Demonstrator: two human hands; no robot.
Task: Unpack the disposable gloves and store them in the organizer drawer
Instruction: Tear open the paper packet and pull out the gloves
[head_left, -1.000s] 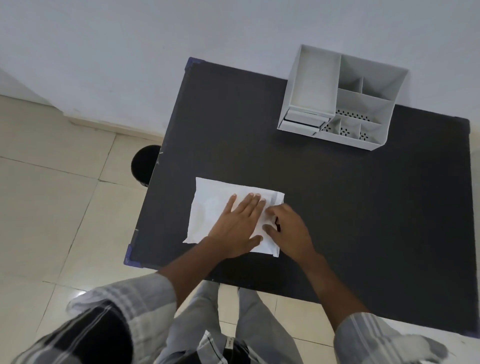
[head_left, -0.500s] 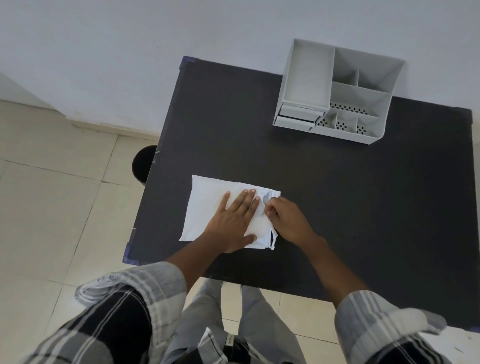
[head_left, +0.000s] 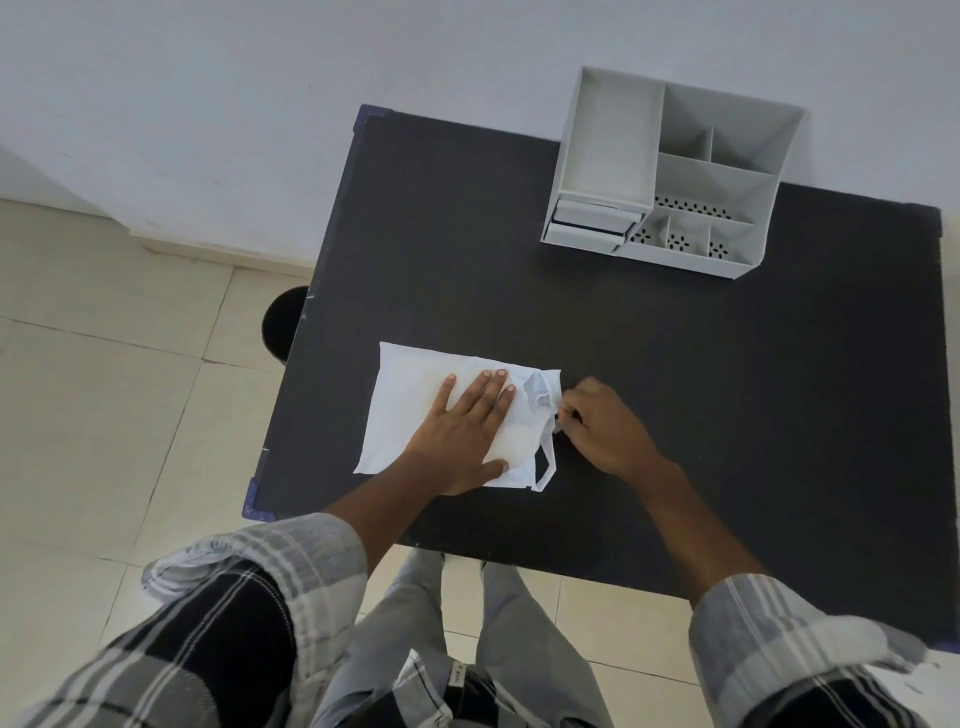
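A flat white packet of disposable gloves (head_left: 410, 395) lies on the black table (head_left: 675, 364) near its front left. My left hand (head_left: 462, 431) presses flat on the packet, fingers spread. My right hand (head_left: 602, 426) pinches the packet's torn right edge (head_left: 545, 400), which is lifted and crumpled, with a loose strip hanging toward the front. The grey desk organizer (head_left: 670, 171) stands at the table's back, its two small drawers (head_left: 587, 223) at the lower left, pushed in.
A white wall runs behind the table. A round black bin (head_left: 283, 322) stands on the tiled floor at the table's left edge. My legs are under the table's front edge. The table's right half is bare.
My right hand has pulled the packet's right edge outward to the right, tearing it open. The left hand stays pressed on the packet.
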